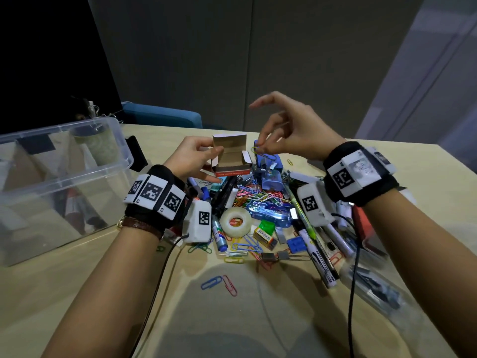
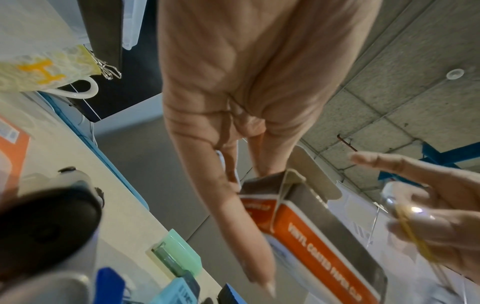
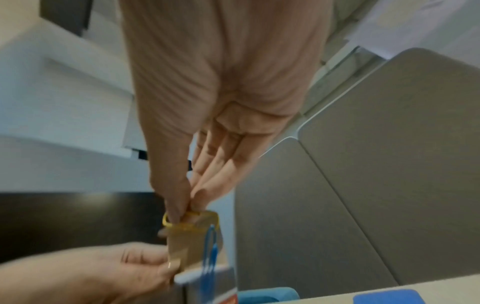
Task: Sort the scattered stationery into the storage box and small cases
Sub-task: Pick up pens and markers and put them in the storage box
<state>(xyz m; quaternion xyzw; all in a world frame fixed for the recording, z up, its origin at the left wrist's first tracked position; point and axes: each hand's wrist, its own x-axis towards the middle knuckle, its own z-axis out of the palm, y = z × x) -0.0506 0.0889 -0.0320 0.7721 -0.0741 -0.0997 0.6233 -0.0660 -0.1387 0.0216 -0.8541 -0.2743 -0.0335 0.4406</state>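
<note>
Two paperclips (image 1: 260,151) are dangling from her right hand (image 1: 289,133), fingers pinching the light, slippery wire loops, while left hand (image 1: 191,158) is gripping the flimsy carton (image 1: 231,161) by its side.

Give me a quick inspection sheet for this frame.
Surface: light wooden table.
Job's things: open paper clip box; clear storage box at left.
Clutter: pile of paper clips, tape roll, markers.
Hands: left hand holds the paper clip box; right hand pinches clips above it.
Cables: black cable from right wrist, another from left.
Surroundings: blue chair, grey wall.
</note>
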